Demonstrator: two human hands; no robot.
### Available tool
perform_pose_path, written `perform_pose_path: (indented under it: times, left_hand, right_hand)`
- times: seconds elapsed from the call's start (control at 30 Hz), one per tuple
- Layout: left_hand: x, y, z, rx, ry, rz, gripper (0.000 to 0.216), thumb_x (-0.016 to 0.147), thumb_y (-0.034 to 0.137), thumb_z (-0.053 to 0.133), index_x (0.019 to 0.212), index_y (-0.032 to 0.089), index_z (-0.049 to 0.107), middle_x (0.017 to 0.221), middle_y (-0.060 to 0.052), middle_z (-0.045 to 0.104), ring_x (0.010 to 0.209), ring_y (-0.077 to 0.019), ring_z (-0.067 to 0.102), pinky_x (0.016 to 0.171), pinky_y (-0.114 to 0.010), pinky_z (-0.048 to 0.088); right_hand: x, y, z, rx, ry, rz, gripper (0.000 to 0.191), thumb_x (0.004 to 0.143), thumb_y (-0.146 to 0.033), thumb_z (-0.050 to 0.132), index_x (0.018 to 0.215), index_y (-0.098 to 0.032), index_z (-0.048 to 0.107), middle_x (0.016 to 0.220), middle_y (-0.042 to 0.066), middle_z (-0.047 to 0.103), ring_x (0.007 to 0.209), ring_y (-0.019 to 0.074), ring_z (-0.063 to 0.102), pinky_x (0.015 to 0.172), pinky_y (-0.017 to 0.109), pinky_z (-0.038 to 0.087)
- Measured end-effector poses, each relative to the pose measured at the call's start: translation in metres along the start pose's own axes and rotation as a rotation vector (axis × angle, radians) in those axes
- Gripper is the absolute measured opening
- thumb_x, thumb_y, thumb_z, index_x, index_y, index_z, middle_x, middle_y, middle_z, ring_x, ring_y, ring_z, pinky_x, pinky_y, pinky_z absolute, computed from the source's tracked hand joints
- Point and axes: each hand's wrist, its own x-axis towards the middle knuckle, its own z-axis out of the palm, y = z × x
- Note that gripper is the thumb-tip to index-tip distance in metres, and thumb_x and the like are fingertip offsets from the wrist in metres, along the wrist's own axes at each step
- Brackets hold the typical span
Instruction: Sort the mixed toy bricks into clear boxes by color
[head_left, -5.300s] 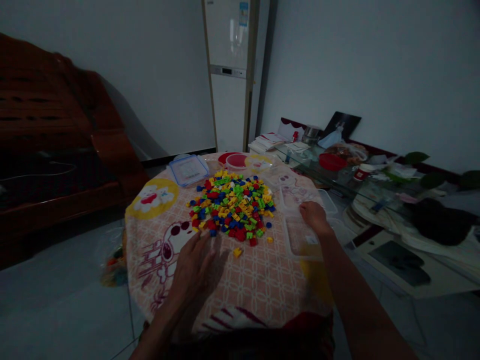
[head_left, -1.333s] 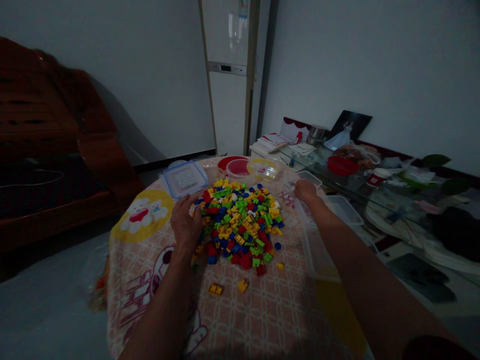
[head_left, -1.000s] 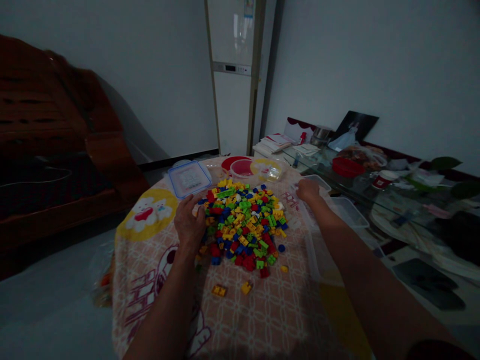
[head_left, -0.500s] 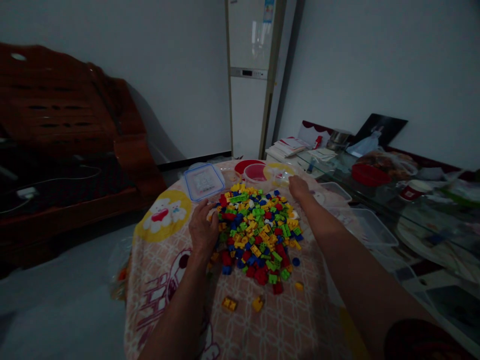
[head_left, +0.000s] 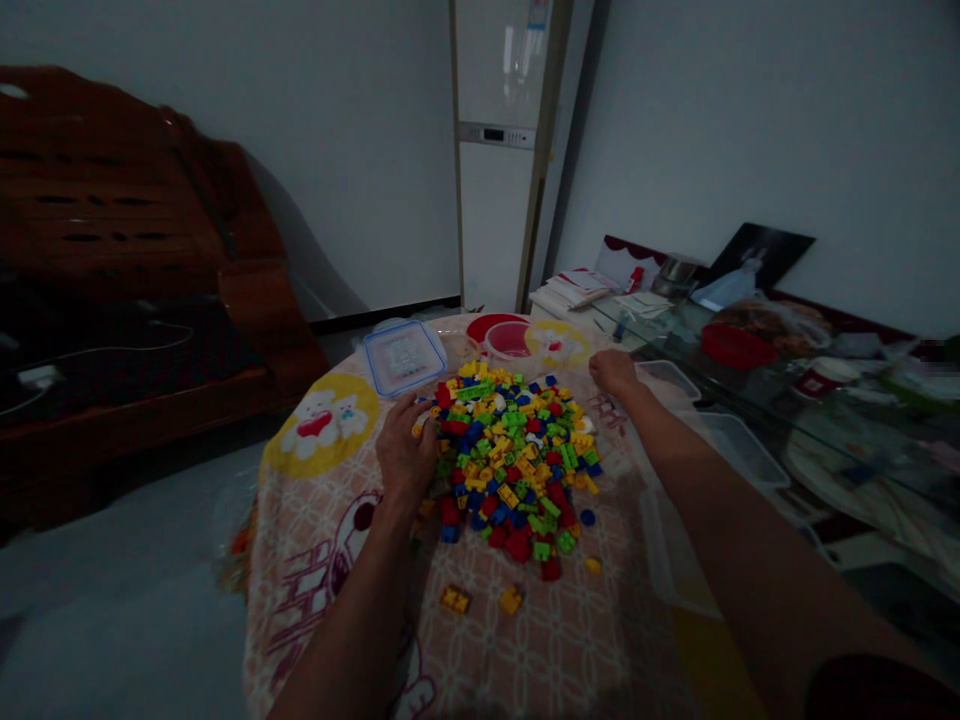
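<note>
Right hand point(head_left: 615, 376) has shifted rightward, left hand point(head_left: 405, 448) beside the bricks point(head_left: 517, 455); fingers curled, grip unclear.

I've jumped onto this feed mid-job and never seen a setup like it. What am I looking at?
There's no machine: these are a person's bare hands, filmed by one camera worn on the head, looking forward and down. A patterned cloth covers the table. On it lie a pile of colorful toy bricks, a flat blue-rimmed plastic piece and a round pink container. The left hand curls at the pile's left edge; the right hand is beyond its right side. I can't tell whether either holds anything.
</note>
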Motion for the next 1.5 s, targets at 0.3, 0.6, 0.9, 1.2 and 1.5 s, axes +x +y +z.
perform_pose_path:
  times: [0.3,0.6,0.9,1.2,1.5]
  left_hand:
    - [0.0,0.0,0.002,-0.013,-0.007,0.002,0.032,0.091,0.034,0.055,0.109,0.021,0.077,0.134,-0.012,0.071,0.125,-0.0304,0.066,0.114,-0.05,0.049]
    - [-0.001,0.003,0.001,0.002,-0.022,0.009,0.031,0.092,0.033,0.055,0.109,0.019,0.077,0.134,-0.012,0.071,0.125,-0.0299,0.067,0.113,-0.048,0.05]
    - [-0.002,0.001,0.001,-0.014,-0.021,0.0,0.031,0.092,0.033,0.055,0.108,0.019,0.078,0.131,-0.012,0.072,0.124,-0.0291,0.068,0.112,-0.047,0.052]
    - [-0.004,0.0,0.006,0.002,-0.036,0.005,0.032,0.093,0.034,0.055,0.106,0.018,0.08,0.13,-0.014,0.073,0.122,-0.0302,0.069,0.111,-0.048,0.053]
    - [-0.005,0.0,0.006,-0.017,-0.056,0.015,0.032,0.093,0.034,0.054,0.107,0.019,0.079,0.13,-0.013,0.074,0.122,-0.0281,0.069,0.11,-0.045,0.053]
  right_hand:
    - [-0.016,0.013,-0.001,0.005,-0.033,-0.018,0.038,0.099,-0.019,0.05,0.125,-0.015,0.078,0.125,0.017,0.077,0.123,0.0273,0.068,0.098,0.032,0.05]
    - [-0.006,-0.024,-0.013,0.127,0.146,-0.056,0.042,0.103,-0.028,0.05,0.139,-0.02,0.07,0.139,0.015,0.071,0.129,0.0298,0.063,0.109,0.041,0.048]
    - [0.027,-0.086,-0.022,0.159,0.031,-0.333,0.034,0.101,-0.023,0.054,0.128,-0.02,0.075,0.136,0.013,0.073,0.126,0.0256,0.066,0.104,0.032,0.048]
    - [0.033,-0.069,-0.014,0.109,0.071,-0.23,0.035,0.103,-0.022,0.048,0.123,-0.014,0.076,0.125,0.02,0.075,0.119,0.0281,0.067,0.096,0.032,0.047]
    - [0.022,-0.06,-0.017,0.006,0.067,-0.286,0.04,0.102,-0.014,0.042,0.124,-0.008,0.075,0.122,0.026,0.073,0.126,0.0337,0.06,0.098,0.038,0.047]
